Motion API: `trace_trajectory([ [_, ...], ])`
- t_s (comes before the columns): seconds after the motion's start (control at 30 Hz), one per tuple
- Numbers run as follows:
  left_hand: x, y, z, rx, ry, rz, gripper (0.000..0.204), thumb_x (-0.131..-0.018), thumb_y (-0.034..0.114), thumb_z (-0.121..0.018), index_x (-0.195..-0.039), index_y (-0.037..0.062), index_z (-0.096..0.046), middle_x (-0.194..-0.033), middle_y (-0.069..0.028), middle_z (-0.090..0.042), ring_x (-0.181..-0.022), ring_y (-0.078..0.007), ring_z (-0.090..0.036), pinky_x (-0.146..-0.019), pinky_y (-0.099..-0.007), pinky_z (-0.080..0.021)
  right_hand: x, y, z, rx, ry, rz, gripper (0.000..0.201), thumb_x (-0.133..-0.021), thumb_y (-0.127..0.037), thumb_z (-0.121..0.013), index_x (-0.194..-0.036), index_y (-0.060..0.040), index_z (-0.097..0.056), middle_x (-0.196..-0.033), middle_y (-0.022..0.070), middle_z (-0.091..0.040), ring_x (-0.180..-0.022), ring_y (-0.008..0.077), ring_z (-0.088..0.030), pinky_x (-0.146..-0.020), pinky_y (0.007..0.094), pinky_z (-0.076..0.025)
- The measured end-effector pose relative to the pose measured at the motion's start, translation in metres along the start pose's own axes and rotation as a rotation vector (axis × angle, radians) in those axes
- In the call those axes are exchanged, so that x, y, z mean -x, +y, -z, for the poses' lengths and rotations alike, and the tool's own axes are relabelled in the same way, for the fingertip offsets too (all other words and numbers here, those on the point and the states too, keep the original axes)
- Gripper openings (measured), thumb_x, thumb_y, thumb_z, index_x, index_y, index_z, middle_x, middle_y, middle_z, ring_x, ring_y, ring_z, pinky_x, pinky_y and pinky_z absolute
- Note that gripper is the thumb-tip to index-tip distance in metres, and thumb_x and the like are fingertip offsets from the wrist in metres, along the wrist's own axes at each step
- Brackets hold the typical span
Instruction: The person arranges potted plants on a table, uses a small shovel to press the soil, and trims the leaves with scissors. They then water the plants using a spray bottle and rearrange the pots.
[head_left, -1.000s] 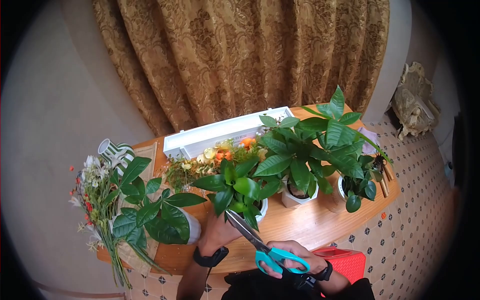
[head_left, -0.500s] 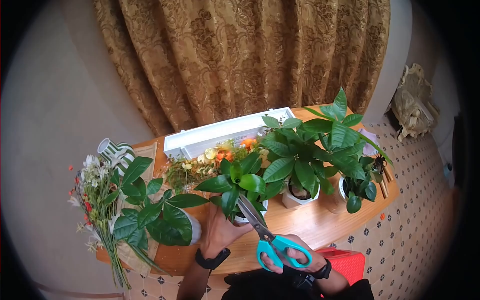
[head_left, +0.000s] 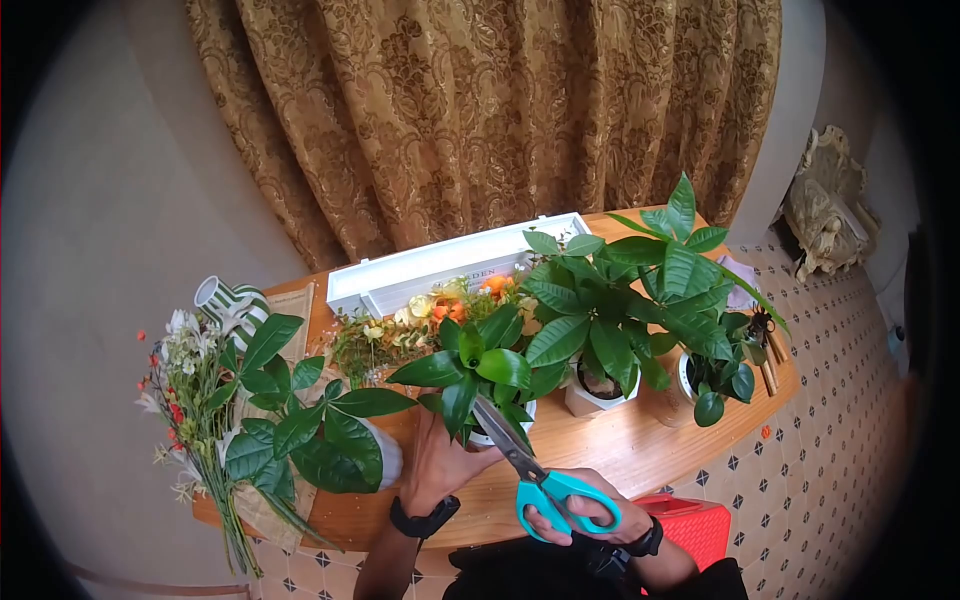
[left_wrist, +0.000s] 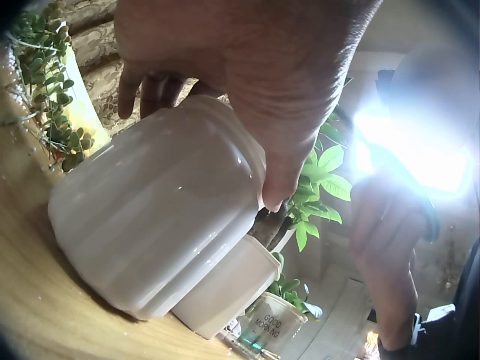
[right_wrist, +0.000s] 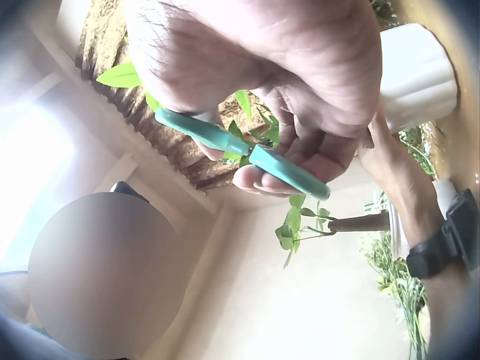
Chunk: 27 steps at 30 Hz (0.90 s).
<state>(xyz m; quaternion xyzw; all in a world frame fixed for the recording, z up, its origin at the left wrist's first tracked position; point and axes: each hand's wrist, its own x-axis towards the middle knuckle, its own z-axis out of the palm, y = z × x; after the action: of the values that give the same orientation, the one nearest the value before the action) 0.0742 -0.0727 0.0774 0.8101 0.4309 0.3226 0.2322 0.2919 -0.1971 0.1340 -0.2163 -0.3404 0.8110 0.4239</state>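
Observation:
Near the table's front, the left hand [head_left: 440,465] grips the white pot of a leafy plant [head_left: 468,370]. In the left wrist view that hand [left_wrist: 225,67] has its thumb and fingers round the rim of the white pot [left_wrist: 157,202]. The right hand [head_left: 605,510] holds turquoise-handled scissors [head_left: 545,495], blades pointing up and left among the plant's lower leaves. Leaves hide the blade tips. In the right wrist view, the right hand [right_wrist: 300,82] has its fingers through the turquoise handles [right_wrist: 285,171].
A potted plant [head_left: 345,445], cut flowers [head_left: 190,400] and a striped vase [head_left: 235,305] are on the left. Behind lie a white planter box [head_left: 450,262] and orange flowers [head_left: 450,308]. Larger potted plants [head_left: 600,330] stand right; a red stool [head_left: 690,525] is below the table.
The scissors have moved slightly right, and their handles are spread wider than a second ago. The central plant has shifted a little to the right, with the left hand's thumb now extended against its pot.

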Motion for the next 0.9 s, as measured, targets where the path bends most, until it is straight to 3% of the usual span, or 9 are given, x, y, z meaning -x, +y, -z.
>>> trace_trajectory([
  [0.23,-0.003,0.0,0.001,-0.076,0.041,-0.045,0.038,-0.072,0.029,-0.088,-0.099,0.0066,-0.073,-0.094,-0.0104,-0.076,-0.086,-0.0298,-0.073,-0.077,-0.042,-0.056,0.002,0.001,0.002,-0.004,-0.014,0.001,0.064,-0.091,-0.051,-0.072,-0.114,0.006,-0.055,-0.094,0.0108,-0.06,-0.066,0.0144,-0.054,-0.061,0.0275,-0.043],
  [0.3,0.0,-0.001,0.003,-0.053,0.036,-0.054,0.037,-0.071,0.027,-0.088,-0.099,0.0067,-0.073,-0.093,-0.0104,-0.076,-0.086,-0.0298,-0.072,-0.077,-0.0415,-0.056,0.003,0.0,0.002,-0.019,-0.073,0.012,0.06,-0.094,-0.048,-0.071,-0.12,0.0031,-0.056,-0.091,0.0033,-0.06,-0.069,0.0094,-0.052,-0.065,0.0238,-0.04],
  [0.37,0.0,0.001,0.005,-0.031,0.031,-0.063,0.036,-0.071,0.025,-0.087,-0.099,0.0068,-0.073,-0.093,-0.0104,-0.075,-0.086,-0.0299,-0.072,-0.078,-0.041,-0.056,0.003,0.0,0.003,-0.015,-0.099,0.003,0.061,-0.093,-0.05,-0.071,-0.12,0.0027,-0.056,-0.09,0.0029,-0.06,-0.069,0.0092,-0.051,-0.066,0.0236,-0.04],
  [0.53,-0.004,0.025,0.02,0.409,-0.058,0.109,0.052,-0.069,0.023,-0.09,-0.111,0.002,-0.068,-0.103,-0.0129,-0.073,-0.094,-0.0241,-0.07,-0.086,-0.0394,-0.055,0.004,0.0,0.005,0.019,-0.159,-0.076,0.064,-0.091,-0.054,-0.071,-0.119,0.0015,-0.057,-0.09,0.0021,-0.059,-0.071,0.0087,-0.051,-0.067,0.0232,-0.04],
  [0.67,-0.01,0.038,0.027,0.342,-0.143,0.154,0.063,-0.067,0.025,-0.092,-0.118,-0.0005,-0.065,-0.108,-0.0136,-0.072,-0.096,-0.0234,-0.069,-0.088,-0.0394,-0.055,0.001,0.002,0.004,0.022,-0.155,-0.08,0.065,-0.092,-0.055,-0.07,-0.12,0.0014,-0.057,-0.092,0.002,-0.059,-0.072,0.0083,-0.051,-0.068,0.0231,-0.04],
  [0.9,-0.012,0.038,0.019,0.233,-0.05,0.034,0.067,-0.067,0.027,-0.094,-0.12,0.0003,-0.064,-0.108,-0.0151,-0.072,-0.098,-0.0266,-0.071,-0.087,-0.0403,-0.057,-0.01,0.011,-0.004,0.021,-0.155,-0.04,0.063,-0.098,-0.054,-0.063,-0.126,0.0017,-0.055,-0.094,0.0021,-0.059,-0.074,0.0087,-0.052,-0.07,0.0238,-0.041],
])
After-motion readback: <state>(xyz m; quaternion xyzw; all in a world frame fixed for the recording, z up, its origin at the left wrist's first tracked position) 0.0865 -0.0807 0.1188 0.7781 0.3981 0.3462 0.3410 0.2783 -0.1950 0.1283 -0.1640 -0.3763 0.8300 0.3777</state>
